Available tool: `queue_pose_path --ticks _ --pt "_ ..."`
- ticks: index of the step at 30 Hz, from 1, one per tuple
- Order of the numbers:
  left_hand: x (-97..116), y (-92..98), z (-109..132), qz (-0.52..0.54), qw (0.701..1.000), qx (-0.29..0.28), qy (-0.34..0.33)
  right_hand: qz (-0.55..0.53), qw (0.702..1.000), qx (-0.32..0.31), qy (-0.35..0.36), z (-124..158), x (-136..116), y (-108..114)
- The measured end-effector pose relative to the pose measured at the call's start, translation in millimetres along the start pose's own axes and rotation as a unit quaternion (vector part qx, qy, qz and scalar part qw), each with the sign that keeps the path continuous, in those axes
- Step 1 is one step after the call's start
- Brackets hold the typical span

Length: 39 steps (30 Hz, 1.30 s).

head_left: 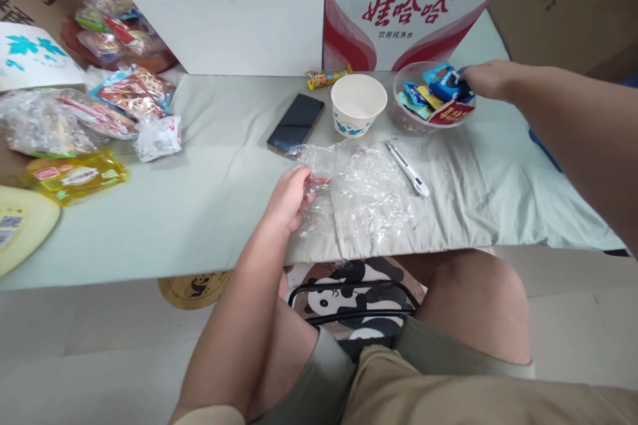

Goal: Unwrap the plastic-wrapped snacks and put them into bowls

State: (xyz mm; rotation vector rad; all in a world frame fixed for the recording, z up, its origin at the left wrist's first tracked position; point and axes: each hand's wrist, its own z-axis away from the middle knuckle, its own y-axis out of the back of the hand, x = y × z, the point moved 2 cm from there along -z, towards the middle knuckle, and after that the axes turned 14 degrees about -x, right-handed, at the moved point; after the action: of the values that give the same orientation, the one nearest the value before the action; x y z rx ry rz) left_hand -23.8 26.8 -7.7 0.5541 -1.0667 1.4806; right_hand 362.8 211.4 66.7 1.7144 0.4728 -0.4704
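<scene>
My left hand [292, 196] is closed on the left edge of a crumpled clear plastic wrapper [371, 196], which lies spread over the cloth near the front edge. My right hand [486, 80] reaches to a clear plastic bowl [399, 96] of small snack packets; its fingers are closed at a blue snack packet [443, 82] on top, partly hiding it. Left of this bowl stands an empty white paper bowl [359, 103] with blue leaf print. A white utility knife [407, 168] lies to the right of the wrapper, and a dark smartphone [298, 123] rests behind my left hand.
Behind stand a white box [239, 20] and a red-and-white carton [399, 13]. A small yellow snack stick [329, 77] lies before them. On the left are several wrapped snacks [134, 93], a yellow packet [80, 176] and another paper bowl [34, 56]. The table's front edge runs above my knees.
</scene>
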Motion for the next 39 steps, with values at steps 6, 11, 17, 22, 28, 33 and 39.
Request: queue_pose_path --ticks 6,11,17,22,28,33,39 --pt "2.3 -1.6 -1.6 0.001 1.0 0.002 0.02 0.125 0.989 -0.011 -0.081 31.1 -17.8 5.7" --pt "3.0 -0.1 -1.3 -0.026 1.0 0.004 0.007 0.144 0.975 -0.138 -0.093 51.6 -37.4 -6.1" --pt "2.7 -0.1 -1.5 -0.063 0.998 0.002 0.0 0.156 0.964 -0.207 -0.05 51.8 -45.2 -4.4" --pt "0.5 5.8 -1.8 -0.159 0.987 0.025 -0.026 0.121 0.99 0.015 0.066 106.0 -89.8 4.2" --pt "-4.1 9.7 -3.5 -0.242 0.968 0.042 -0.048 0.012 0.953 -0.156 0.261 224.3 -113.2 -81.6" --pt "0.3 30.8 -0.5 -0.308 0.943 0.106 -0.064 0.058 0.933 -0.285 0.21 253.3 -88.9 -129.4" --pt "14.2 37.5 16.0 -0.445 0.837 0.201 -0.245 0.099 0.922 -0.331 0.173 259.2 -86.2 -124.7"
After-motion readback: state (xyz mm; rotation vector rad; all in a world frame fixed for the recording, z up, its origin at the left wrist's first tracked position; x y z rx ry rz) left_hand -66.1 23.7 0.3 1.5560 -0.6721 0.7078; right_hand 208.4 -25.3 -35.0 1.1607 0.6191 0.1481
